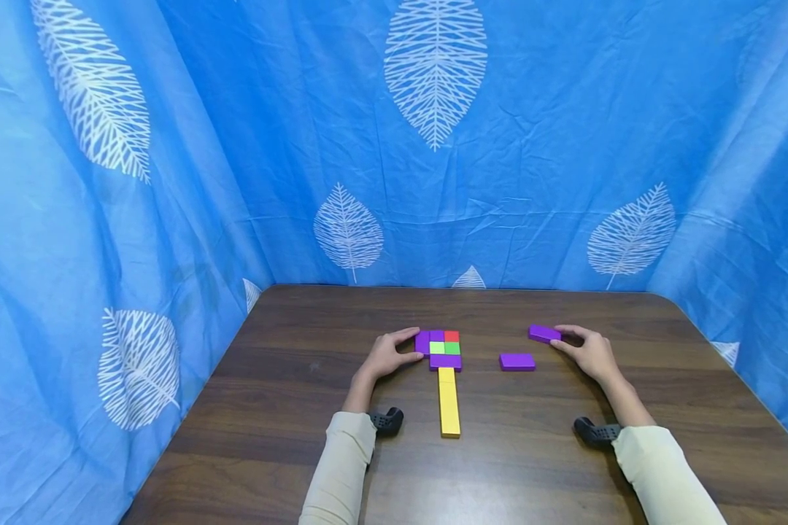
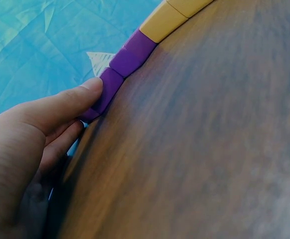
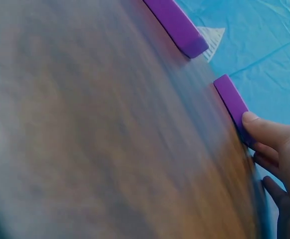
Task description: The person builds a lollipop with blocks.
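My left hand (image 1: 384, 355) pinches an upright purple block (image 1: 422, 343) between thumb and fingers, at the left side of a flat cluster. Touching that block are a small purple square (image 1: 437, 336), a red square (image 1: 452, 336), a pale yellow-green square (image 1: 437, 348) and a green square (image 1: 452, 348). Below them lies a purple block (image 1: 445, 362), with a yellow strip (image 1: 449, 405) running toward the near side; the left wrist view shows a seam across the yellow piece (image 2: 167, 20). Off to the right, my right hand (image 1: 587, 354) grips one end of another purple block (image 3: 231, 99).
One more purple block (image 1: 516, 362) lies loose on the brown wooden table (image 1: 289, 437), between the cluster and the right hand. Blue cloth (image 1: 499, 175) with white leaf prints hangs behind the table and along both sides. A black strap device (image 1: 387, 421) sits on each wrist.
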`<state>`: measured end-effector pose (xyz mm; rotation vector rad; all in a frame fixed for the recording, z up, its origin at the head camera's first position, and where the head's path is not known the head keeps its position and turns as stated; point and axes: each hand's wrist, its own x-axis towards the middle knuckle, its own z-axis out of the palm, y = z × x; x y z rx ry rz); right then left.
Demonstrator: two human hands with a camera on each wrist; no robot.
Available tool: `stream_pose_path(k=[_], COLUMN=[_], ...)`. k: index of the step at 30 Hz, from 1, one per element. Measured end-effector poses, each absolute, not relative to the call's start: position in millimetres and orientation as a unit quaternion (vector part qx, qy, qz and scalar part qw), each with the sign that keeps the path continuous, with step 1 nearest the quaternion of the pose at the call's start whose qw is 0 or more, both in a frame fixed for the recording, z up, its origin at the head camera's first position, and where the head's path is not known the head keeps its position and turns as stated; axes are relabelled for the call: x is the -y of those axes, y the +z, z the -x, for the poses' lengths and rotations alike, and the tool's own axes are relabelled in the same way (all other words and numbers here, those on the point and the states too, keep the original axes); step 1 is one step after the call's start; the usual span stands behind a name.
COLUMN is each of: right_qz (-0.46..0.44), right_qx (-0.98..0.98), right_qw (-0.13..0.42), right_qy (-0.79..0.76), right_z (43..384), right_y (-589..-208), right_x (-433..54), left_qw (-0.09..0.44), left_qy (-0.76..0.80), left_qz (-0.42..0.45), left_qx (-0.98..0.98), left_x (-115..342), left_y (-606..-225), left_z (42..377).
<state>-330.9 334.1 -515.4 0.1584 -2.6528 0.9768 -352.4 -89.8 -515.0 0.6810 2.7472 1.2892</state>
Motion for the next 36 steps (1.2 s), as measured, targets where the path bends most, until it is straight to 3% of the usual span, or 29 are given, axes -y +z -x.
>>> stream_pose_path(k=[12, 23, 30, 36], right_qz=[-0.081, -0.125, -0.139, -0.134], right_qx=[0.915, 0.872, 0.852, 0.856], right_qw=[0.145, 0.191, 0.213, 0.195], right_qy=[0.367, 0.433, 0.458, 0.459], right_z=[325, 342, 358, 367], right_y=[-497, -473, -472, -483], right_x=[-303, -243, -203, -176], left_qw=[0.011, 0.012, 0.012, 0.009], left_qy=[0.411, 0.411, 0.411, 0.408], left_qz=[-0.224, -0.222, -0.221, -0.225], left_qx=[-0.883, -0.884, -0.885, -0.885], left_x=[89, 90, 91, 90], left_y=[-517, -517, -518, -518], left_z=[353, 353, 354, 355])
